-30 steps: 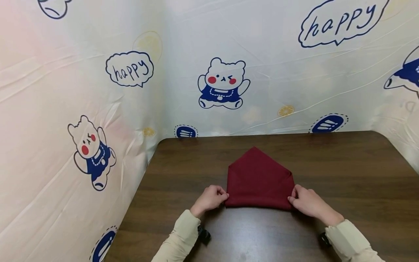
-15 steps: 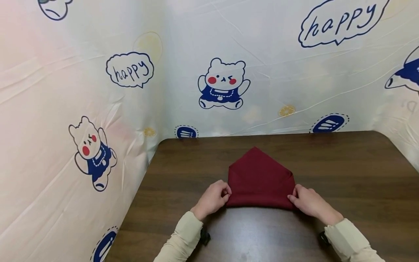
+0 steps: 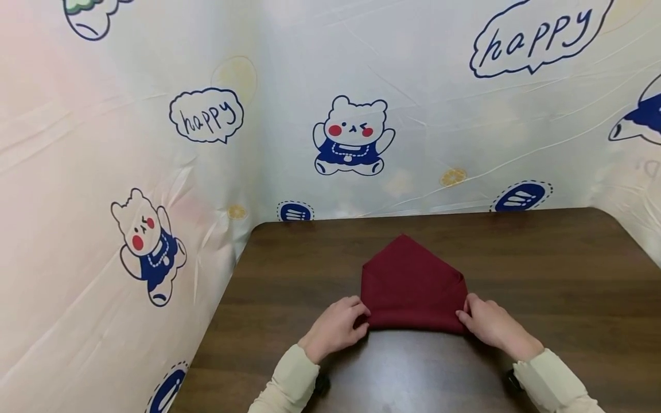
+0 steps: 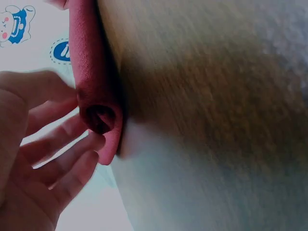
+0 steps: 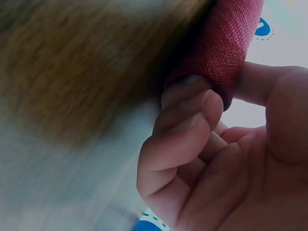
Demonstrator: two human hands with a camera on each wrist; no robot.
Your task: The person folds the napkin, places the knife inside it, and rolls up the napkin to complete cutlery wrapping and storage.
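Note:
A dark red cloth (image 3: 413, 292) lies on the table, folded to a point at the far side. Its near edge is rolled, and the hollow roll end (image 4: 101, 118) shows in the left wrist view. My left hand (image 3: 338, 325) is at the left end of this roll, thumb and bent fingers lightly around it. At the opposite end my right hand (image 3: 496, 325) grips the roll. In the right wrist view, the thumb lies against one side of the red roll (image 5: 221, 48), and curled fingers (image 5: 187, 130) tuck in at its end.
The brown wooden table (image 3: 289, 258) has rounded far corners. A pale curtain (image 3: 428, 115) printed with bears and "happy" bubbles hangs behind it and along the left side.
My left hand has shifted slightly right and nearer, its thumb and fingertips spreading apart at the cloth's corner. The right hand has kept its grip with hardly any movement.

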